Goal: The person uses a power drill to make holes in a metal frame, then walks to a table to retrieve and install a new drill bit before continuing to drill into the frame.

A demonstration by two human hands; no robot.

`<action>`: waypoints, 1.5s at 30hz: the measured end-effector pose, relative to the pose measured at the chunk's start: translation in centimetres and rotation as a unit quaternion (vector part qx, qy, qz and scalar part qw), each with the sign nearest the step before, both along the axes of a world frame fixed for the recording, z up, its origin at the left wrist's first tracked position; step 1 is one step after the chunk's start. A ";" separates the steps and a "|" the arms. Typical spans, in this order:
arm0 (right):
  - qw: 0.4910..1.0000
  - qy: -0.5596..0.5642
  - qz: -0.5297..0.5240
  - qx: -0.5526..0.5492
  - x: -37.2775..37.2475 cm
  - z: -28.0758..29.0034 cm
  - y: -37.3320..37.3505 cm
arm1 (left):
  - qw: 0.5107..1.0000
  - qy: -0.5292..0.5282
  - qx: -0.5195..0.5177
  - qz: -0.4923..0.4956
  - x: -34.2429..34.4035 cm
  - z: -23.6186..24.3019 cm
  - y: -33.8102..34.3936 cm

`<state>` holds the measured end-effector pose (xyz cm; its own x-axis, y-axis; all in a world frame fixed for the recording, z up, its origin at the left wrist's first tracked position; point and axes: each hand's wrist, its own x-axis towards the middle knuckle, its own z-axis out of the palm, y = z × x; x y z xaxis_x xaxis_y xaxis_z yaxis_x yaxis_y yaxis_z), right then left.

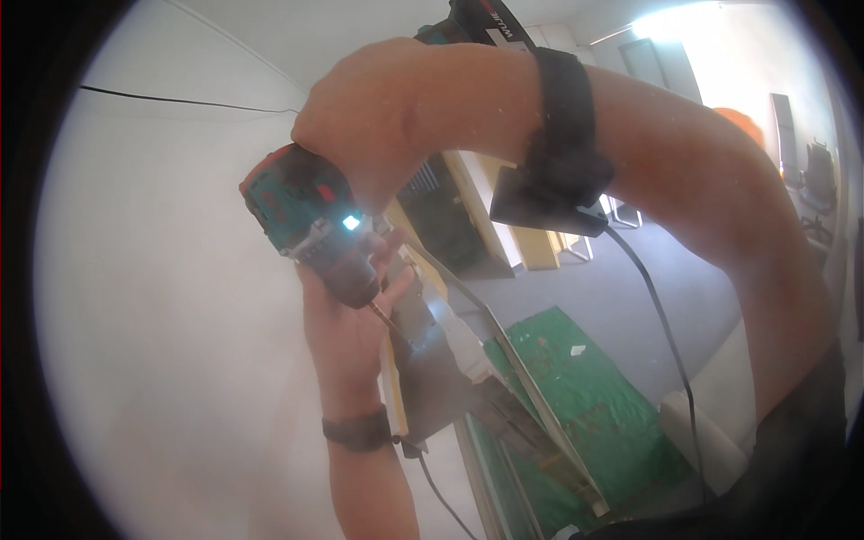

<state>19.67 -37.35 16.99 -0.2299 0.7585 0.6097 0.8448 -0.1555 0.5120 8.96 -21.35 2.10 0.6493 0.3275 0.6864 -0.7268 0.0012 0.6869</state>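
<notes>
My right hand [360, 112] is wrapped round the handle of a teal, red and black cordless drill [292, 202]. The drill is turned with its battery [490, 22] uppermost, and its work light is lit. A thin bit [385, 315] in the chuck slants down to the right, its tip over a dark surface [427, 369]. My left hand [346, 328] is raised just below and behind the chuck. Its fingers bend to the right there, partly covered by the drill; whatever they hold cannot be made out.
A pale wall [171, 297] fills the left side. Metal rails like a ladder's [540, 405] slope down over a green floor sheet [585, 409]. A black strap with a box [549, 202] and a hanging cable [661, 315] is on my right wrist. Chairs [819, 175] stand far right.
</notes>
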 end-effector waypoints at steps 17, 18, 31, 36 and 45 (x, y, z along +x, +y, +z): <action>1.000 -0.028 -0.004 -0.004 -0.5 0.2 0.3 | 1.000 -0.016 0.007 -0.009 0.1 -0.6 -0.2; 1.000 -0.026 -0.008 -0.005 -0.6 0.1 0.3 | 1.000 -0.019 0.003 -0.005 0.1 -0.7 -0.3; 1.000 -0.020 -0.007 -0.016 -0.4 0.4 0.4 | 1.000 -0.016 0.003 0.004 0.0 -0.5 -0.6; 1.000 -0.018 0.000 -0.021 -0.5 0.5 0.5 | 1.000 -0.016 0.001 -0.001 -0.4 -0.5 -0.5; 1.000 0.002 0.012 -0.024 -0.6 0.2 1.1 | 0.999 -0.016 0.026 0.042 -1.0 -1.0 0.2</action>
<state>19.03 -36.24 17.22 -0.2457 0.7815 0.5735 0.8506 -0.1099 0.5142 7.96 -21.13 1.07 0.5987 0.3437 0.7235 -0.7442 -0.0954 0.6611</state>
